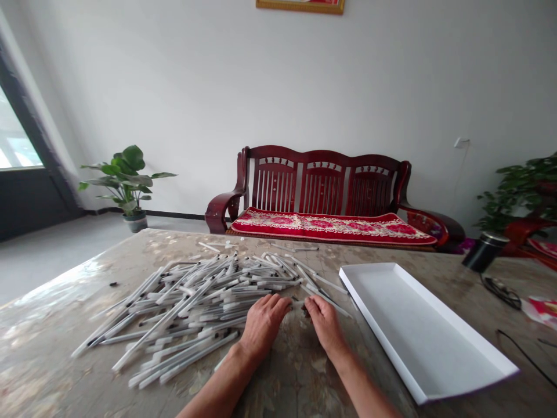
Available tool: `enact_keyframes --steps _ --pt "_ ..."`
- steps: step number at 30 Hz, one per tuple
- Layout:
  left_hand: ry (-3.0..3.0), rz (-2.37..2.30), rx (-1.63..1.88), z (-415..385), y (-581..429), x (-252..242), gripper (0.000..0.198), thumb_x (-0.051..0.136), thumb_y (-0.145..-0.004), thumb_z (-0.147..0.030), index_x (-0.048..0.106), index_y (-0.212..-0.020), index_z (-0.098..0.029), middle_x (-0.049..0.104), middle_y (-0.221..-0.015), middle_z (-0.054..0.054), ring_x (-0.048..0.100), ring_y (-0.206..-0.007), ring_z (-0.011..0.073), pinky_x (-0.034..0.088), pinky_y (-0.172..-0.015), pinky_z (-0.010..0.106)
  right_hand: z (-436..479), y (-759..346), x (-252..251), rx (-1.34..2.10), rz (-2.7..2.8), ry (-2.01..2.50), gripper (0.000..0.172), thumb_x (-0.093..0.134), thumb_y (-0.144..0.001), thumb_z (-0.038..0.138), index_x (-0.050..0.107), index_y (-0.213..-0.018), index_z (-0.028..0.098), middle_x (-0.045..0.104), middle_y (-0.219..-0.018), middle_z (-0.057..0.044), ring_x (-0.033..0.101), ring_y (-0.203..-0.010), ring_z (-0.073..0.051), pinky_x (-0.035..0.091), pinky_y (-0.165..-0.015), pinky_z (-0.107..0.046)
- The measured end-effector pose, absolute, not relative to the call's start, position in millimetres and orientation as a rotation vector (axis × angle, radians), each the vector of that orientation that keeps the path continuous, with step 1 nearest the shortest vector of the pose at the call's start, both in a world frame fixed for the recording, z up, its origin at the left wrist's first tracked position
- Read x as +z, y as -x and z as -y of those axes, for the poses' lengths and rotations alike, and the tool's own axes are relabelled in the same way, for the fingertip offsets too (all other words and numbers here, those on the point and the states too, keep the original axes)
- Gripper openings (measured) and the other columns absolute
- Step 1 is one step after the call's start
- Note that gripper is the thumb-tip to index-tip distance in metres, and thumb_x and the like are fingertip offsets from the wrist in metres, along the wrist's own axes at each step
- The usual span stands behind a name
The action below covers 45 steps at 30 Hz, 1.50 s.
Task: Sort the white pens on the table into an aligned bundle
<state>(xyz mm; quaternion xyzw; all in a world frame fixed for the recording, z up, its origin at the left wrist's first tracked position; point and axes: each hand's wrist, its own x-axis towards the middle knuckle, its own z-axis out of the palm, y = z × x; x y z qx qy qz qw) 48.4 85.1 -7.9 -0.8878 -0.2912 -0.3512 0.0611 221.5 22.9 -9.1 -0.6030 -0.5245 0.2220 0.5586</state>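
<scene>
A large heap of slim whitish, pen-like sticks (191, 307), several with dark ends, covers the left and middle of the table. My left hand (263, 322) is at the heap's right edge, its fingers curled together in a pinch. My right hand (324, 324) faces it a short way off, also pinched, with something small and dark at its fingertips. Something thin and pale seems to span the gap between the hands; what it is stays unclear. Right of my right hand lies a shallow white box lid (429, 331) with nothing in it.
The patterned table (56, 377) also bears a black cylindrical container (485, 252), a dark cable (502, 292) and a red-and-white packet (543, 310) at the right. A small dark piece (114, 284) lies left of the heap. Behind stands a wooden bench (324, 186).
</scene>
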Motion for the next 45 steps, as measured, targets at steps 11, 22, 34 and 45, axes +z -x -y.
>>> enact_keyframes --steps 11,22,34,45 --pt "2.725 0.937 -0.986 -84.2 -48.0 -7.5 0.009 0.059 -0.093 -0.023 0.067 -0.096 -0.023 0.068 -0.079 0.0 0.063 -0.074 0.0176 0.046 -0.068 0.028 -23.7 -222.7 -10.5 0.556 1.185 1.43 0.035 0.056 -0.086 0.051 0.067 -0.073 0.02 0.058 -0.059 0.001 0.052 -0.057 -0.016 0.041 -0.053 -0.027" --pt "2.725 0.935 -1.005 -86.2 -47.1 -10.4 0.009 0.059 -0.093 -0.023 0.067 -0.096 -0.023 0.069 -0.08 0.0 0.064 -0.074 0.018 0.046 -0.068 0.028 -24.1 -222.8 -10.7 0.617 1.1 1.401 0.035 0.055 -0.085 0.055 0.069 -0.084 0.022 0.064 -0.068 0.0 0.056 -0.062 -0.017 0.044 -0.056 -0.026" --pt "2.712 0.94 -0.998 -87.4 -50.1 -12.7 0.007 0.061 -0.091 -0.021 0.066 -0.094 -0.024 0.068 -0.078 -0.001 0.064 -0.072 0.0179 0.046 -0.066 0.028 -26.7 -226.4 -15.6 0.545 1.171 1.45 0.035 0.053 -0.086 0.055 0.066 -0.078 0.023 0.064 -0.067 0.0 0.055 -0.063 -0.017 0.044 -0.059 -0.026" --pt "2.877 1.054 -0.864 -85.4 -52.8 -4.1 0.017 0.051 -0.094 -0.017 0.066 -0.1 -0.023 0.071 -0.084 0.001 0.068 -0.075 0.0164 0.045 -0.065 0.023 -29.9 -229.6 -9.7 0.639 1.13 1.318 0.033 0.064 -0.079 0.053 0.071 -0.081 0.021 0.069 -0.071 -0.003 0.061 -0.066 -0.02 0.05 -0.062 -0.028"
